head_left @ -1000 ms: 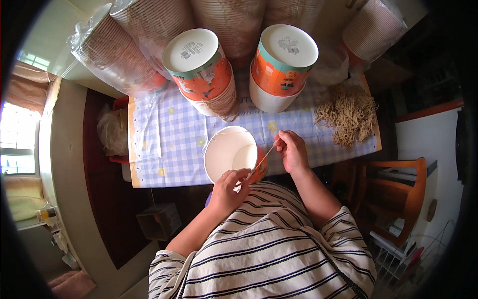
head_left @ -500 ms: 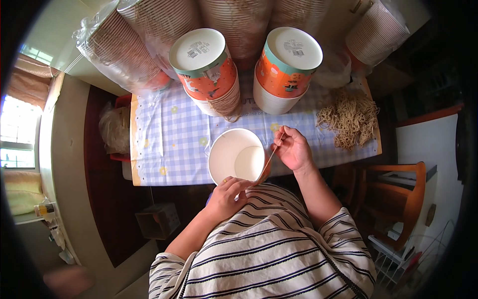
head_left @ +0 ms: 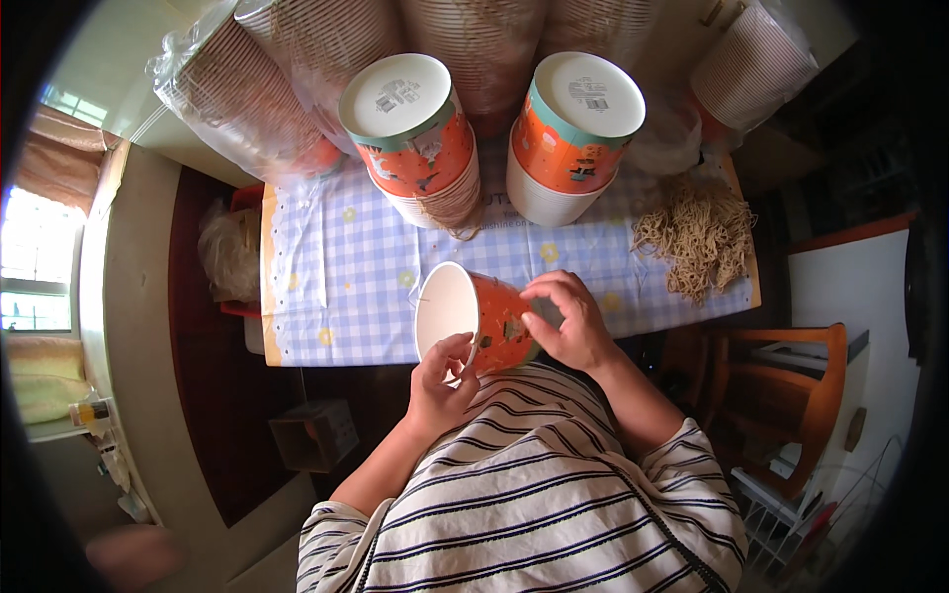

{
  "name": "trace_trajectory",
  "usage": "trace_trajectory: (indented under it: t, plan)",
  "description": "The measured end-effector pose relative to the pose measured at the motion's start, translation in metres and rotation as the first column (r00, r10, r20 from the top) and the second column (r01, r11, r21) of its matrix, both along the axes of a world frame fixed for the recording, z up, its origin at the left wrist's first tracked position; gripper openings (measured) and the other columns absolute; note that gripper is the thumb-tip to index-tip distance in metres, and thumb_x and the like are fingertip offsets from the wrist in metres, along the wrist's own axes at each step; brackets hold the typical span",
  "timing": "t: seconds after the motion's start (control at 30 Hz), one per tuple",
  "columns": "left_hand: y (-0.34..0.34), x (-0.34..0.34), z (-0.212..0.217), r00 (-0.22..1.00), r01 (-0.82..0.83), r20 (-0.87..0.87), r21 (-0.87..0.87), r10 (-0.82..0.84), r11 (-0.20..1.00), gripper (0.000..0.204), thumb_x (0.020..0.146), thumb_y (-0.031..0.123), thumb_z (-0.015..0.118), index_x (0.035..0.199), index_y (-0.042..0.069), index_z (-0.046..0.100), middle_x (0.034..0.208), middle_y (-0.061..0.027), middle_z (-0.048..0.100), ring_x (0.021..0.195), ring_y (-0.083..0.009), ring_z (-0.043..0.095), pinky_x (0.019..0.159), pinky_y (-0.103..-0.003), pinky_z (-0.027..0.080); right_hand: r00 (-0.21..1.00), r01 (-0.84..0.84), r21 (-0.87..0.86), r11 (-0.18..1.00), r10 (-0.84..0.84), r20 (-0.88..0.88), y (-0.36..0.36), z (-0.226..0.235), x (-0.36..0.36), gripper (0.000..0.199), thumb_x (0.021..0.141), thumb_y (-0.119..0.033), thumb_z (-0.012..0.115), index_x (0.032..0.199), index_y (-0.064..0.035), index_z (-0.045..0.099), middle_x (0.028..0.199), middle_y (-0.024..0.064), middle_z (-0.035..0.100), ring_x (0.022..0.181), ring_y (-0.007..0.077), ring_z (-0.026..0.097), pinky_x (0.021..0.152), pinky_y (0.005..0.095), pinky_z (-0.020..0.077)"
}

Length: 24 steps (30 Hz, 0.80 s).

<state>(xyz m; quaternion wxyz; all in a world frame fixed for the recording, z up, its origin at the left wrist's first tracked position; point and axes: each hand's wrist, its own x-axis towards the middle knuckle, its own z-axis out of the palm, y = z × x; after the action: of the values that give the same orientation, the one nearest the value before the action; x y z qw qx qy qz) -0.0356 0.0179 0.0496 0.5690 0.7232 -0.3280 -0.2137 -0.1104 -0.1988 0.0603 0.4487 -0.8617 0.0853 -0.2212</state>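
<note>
A paper bucket (head_left: 502, 321), orange printed outside and white inside, lies tilted at the table's near edge, its mouth turned left. My left hand (head_left: 442, 387) pinches its rim on the near side. A thin strand shows at the far left of the rim; its other end I cannot make out. My right hand (head_left: 573, 321) is at the bucket's right side, thumb and fingers apart, fingertips by the orange wall. Whether they touch it is hard to tell.
Two upside-down bucket stacks, a left stack (head_left: 415, 148) with twine strands hanging on it and a right stack (head_left: 573, 138), stand on the checked tablecloth (head_left: 336, 267). A heap of twine (head_left: 697, 237) lies right. Bagged bucket stacks (head_left: 247, 109) line the back. A wooden chair (head_left: 781, 395) stands right.
The bucket has turned so its orange side faces up and right. My right hand has come down from the raised strand to the bucket's side. My left hand has shifted onto the rim.
</note>
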Motion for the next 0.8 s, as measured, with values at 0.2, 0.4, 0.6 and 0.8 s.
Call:
trace_trajectory:
  t: [0.2, 0.4, 0.6, 0.8]
  plan:
    - [-0.006, -0.007, 0.003, 0.963, -0.022, -0.268, -0.101, -0.006, 0.995, 0.059, 0.076, -0.011, 0.056, 0.131, 0.005, 0.039, 0.098, -0.0063, 0.06, 0.084, -0.0097, 0.056, 0.066, -0.021, 0.043, 0.96, -0.273, -0.108, 0.956, 0.278, 0.029, 0.006, 0.018, 0.015, 0.035, 0.063, -0.01, 0.073, 0.095, -0.0078, 0.059, 0.104, 0.0077, 0.054, 0.096, 0.0267, 0.05, 0.086, 0.0365, 0.0421]
    - [-0.004, -0.009, 0.001, 0.966, -0.017, -0.258, -0.088, -0.007, 0.996, 0.061, 0.077, -0.01, 0.056, 0.133, 0.005, 0.037, 0.098, -0.006, 0.059, 0.083, -0.0102, 0.056, 0.069, -0.022, 0.044, 0.915, -0.388, -0.275, 0.88, 0.404, 0.0, 0.007, 0.017, 0.025, 0.02, 0.064, -0.007, 0.071, 0.079, -0.0083, 0.058, 0.094, 0.0057, 0.053, 0.093, 0.0248, 0.051, 0.086, 0.0361, 0.0414]
    - [-0.007, -0.007, 0.005, 0.956, -0.055, -0.294, -0.102, 0.022, 0.993, 0.061, 0.078, -0.01, 0.055, 0.134, 0.005, 0.035, 0.101, -0.0068, 0.059, 0.085, -0.011, 0.057, 0.069, -0.024, 0.045, 0.893, -0.438, -0.124, 0.89, 0.447, 0.055, 0.011, 0.016, 0.026, 0.015, 0.066, -0.003, 0.068, 0.073, -0.0069, 0.055, 0.086, 0.0046, 0.056, 0.082, 0.0216, 0.053, 0.077, 0.0328, 0.0443]
    - [-0.006, -0.006, 0.005, 0.951, -0.062, -0.307, -0.12, 0.022, 0.991, 0.06, 0.078, -0.011, 0.052, 0.134, 0.005, 0.036, 0.103, -0.0073, 0.059, 0.087, -0.012, 0.056, 0.07, -0.024, 0.045, 0.841, -0.396, 0.463, 0.793, 0.516, -0.165, 0.012, 0.027, 0.021, 0.01, 0.074, -0.004, 0.063, 0.074, -0.0037, 0.053, 0.071, 0.0033, 0.059, 0.06, 0.0108, 0.053, 0.056, 0.025, 0.0438]
